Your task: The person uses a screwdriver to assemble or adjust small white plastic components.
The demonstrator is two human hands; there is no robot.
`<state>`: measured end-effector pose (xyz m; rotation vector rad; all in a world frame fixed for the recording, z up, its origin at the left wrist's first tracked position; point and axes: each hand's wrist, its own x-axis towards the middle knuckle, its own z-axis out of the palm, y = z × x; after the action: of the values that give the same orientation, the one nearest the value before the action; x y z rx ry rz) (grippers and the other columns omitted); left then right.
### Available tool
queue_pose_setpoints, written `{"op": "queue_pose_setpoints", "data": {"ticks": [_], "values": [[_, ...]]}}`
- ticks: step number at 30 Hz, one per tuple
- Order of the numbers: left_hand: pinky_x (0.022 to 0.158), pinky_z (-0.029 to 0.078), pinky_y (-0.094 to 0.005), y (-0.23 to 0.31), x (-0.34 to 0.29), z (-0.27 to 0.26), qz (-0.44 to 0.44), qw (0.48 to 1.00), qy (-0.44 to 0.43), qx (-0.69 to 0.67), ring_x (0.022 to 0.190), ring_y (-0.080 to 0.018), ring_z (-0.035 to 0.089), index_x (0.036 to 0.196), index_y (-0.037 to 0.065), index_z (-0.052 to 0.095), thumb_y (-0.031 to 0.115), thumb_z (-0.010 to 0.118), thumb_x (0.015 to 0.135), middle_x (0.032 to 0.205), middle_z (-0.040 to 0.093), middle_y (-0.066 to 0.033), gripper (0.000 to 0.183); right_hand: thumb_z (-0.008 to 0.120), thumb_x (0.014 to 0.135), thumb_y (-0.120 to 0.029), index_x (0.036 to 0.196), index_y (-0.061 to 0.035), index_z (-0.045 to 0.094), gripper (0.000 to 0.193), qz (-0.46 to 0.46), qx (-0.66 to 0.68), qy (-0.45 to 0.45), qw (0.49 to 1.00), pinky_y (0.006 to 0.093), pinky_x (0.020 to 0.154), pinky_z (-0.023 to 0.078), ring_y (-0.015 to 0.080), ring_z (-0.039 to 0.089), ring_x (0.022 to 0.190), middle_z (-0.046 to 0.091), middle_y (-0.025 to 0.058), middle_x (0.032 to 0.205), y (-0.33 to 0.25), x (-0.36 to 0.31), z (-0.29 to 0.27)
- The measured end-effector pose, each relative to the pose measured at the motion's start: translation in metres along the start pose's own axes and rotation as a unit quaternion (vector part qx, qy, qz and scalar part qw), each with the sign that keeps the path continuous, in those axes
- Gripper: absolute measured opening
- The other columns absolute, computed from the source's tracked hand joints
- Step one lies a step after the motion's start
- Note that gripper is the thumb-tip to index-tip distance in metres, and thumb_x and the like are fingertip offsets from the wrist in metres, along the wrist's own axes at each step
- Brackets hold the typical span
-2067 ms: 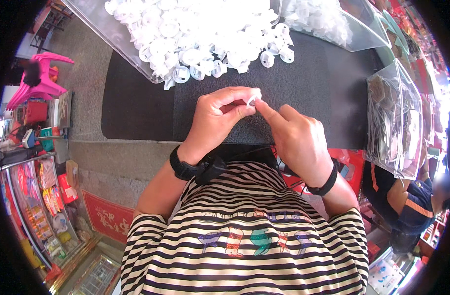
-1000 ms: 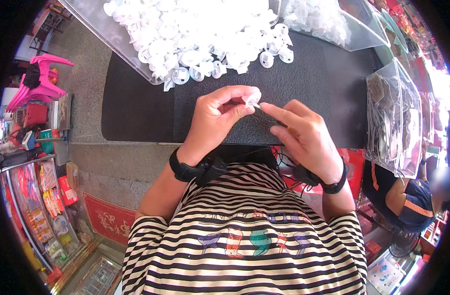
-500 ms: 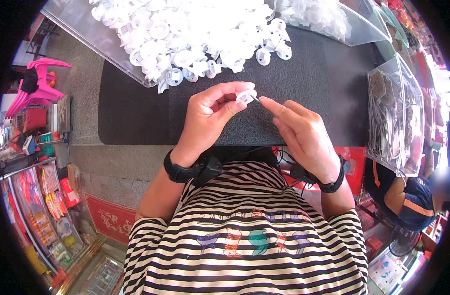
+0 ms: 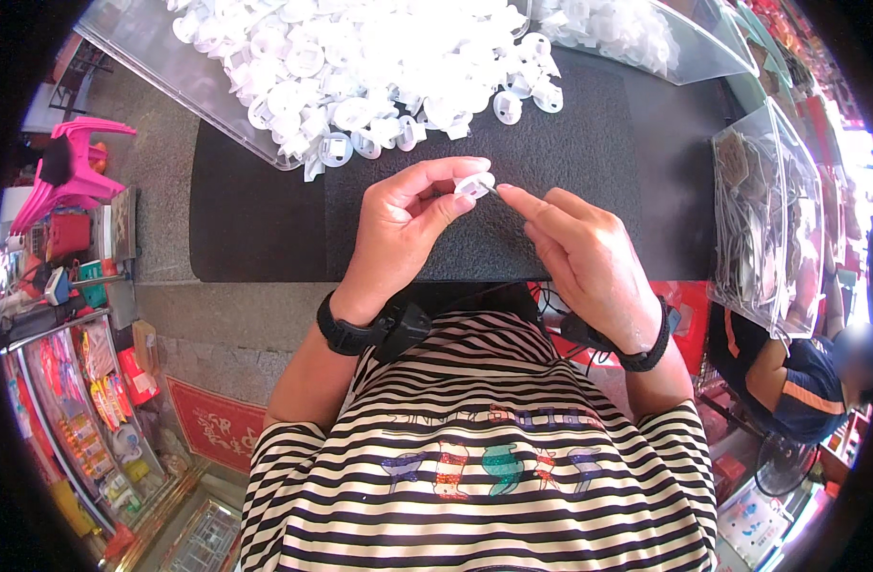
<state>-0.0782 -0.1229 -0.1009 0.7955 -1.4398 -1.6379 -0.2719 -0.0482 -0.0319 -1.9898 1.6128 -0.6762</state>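
Note:
Between the thumb and index finger of my left hand (image 4: 403,224) is a small round white plastic piece (image 4: 473,186), tilted toward me. My right hand (image 4: 579,253) pinches a thin grey metal piece (image 4: 493,191), most of it hidden by the fingers. Its tip meets the right side of the white piece; whether it sits inside cannot be made out. Both hands hover over the black mat near the table's front edge. Beyond them lies a large heap of similar white plastic pieces (image 4: 360,114).
A clear bin (image 4: 184,95) lies under the heap's left side. Another clear bin (image 4: 703,67) holds white parts at the back right. Thin metal strips fill a clear box (image 4: 813,219) at the table's right edge. Pink stools (image 4: 83,172) stand left; a person (image 4: 799,386) is at the right.
The white piece has tilted slightly and shifted a little left. My right fingers have moved slightly left with the metal piece. Both hands keep their hold.

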Motion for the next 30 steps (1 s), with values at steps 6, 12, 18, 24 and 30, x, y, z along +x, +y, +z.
{"op": "queue_pose_setpoints", "data": {"ticks": [6, 12, 18, 24, 30], "values": [[0.085, 0.053, -0.0232, -0.0015, -0.0010, 0.0000, 0.008, 1.000, 0.005, 0.002, 0.096, -0.0092, 0.064, 0.117, 0.000, 0.067, 0.000, 0.067, 0.091, 0.111, 0.070, -0.0076, 0.027, 0.058, 0.086, -0.001, 0.123, -0.0054, 0.064, 0.038, -0.008, -0.020, -0.004, 1.000, 0.0440, 0.062, 0.050, 0.0357, 0.062, 0.069, 0.058, 0.0146, 0.080, -0.0003, 0.0014, -0.0001], [0.083, 0.053, -0.0219, -0.0023, -0.0016, 0.0001, 0.014, 1.000, 0.001, 0.022, 0.092, -0.0069, 0.064, 0.118, 0.001, 0.068, 0.001, 0.068, 0.090, 0.105, 0.071, -0.0049, 0.028, 0.058, 0.085, -0.001, 0.123, -0.0062, 0.064, 0.039, -0.014, -0.046, -0.003, 0.999, 0.0452, 0.062, 0.050, 0.0371, 0.062, 0.069, 0.058, 0.0142, 0.081, -0.0015, 0.0012, 0.0023], [0.085, 0.053, -0.0239, 0.0000, -0.0017, -0.0001, 0.000, 1.000, 0.000, 0.016, 0.096, -0.0100, 0.065, 0.117, -0.001, 0.067, 0.000, 0.068, 0.090, 0.110, 0.070, -0.0081, 0.027, 0.059, 0.083, 0.004, 0.126, -0.0067, 0.063, 0.045, -0.018, -0.097, 0.021, 0.995, 0.0401, 0.058, 0.047, 0.0322, 0.057, 0.062, 0.052, 0.0131, 0.076, -0.0060, 0.0003, 0.0072], [0.089, 0.054, -0.0268, 0.0006, -0.0011, 0.0000, 0.002, 0.999, 0.023, -0.031, 0.100, -0.0140, 0.065, 0.117, -0.002, 0.065, -0.003, 0.067, 0.089, 0.118, 0.068, -0.0126, 0.028, 0.060, 0.085, -0.003, 0.122, -0.0076, 0.064, 0.038, -0.017, -0.057, 0.057, 0.997, 0.0439, 0.058, 0.050, 0.0344, 0.062, 0.064, 0.056, 0.0129, 0.078, -0.0051, -0.0037, -0.0004], [0.090, 0.054, -0.0277, -0.0029, 0.0002, -0.0005, 0.012, 0.998, 0.021, -0.063, 0.102, -0.0148, 0.065, 0.116, -0.001, 0.064, -0.004, 0.068, 0.088, 0.121, 0.066, -0.0145, 0.028, 0.061, 0.083, 0.002, 0.124, -0.0090, 0.065, 0.043, -0.020, -0.089, 0.057, 0.994, 0.0387, 0.058, 0.047, 0.0301, 0.057, 0.061, 0.051, 0.0116, 0.074, -0.0084, -0.0030, 0.0020]]}}
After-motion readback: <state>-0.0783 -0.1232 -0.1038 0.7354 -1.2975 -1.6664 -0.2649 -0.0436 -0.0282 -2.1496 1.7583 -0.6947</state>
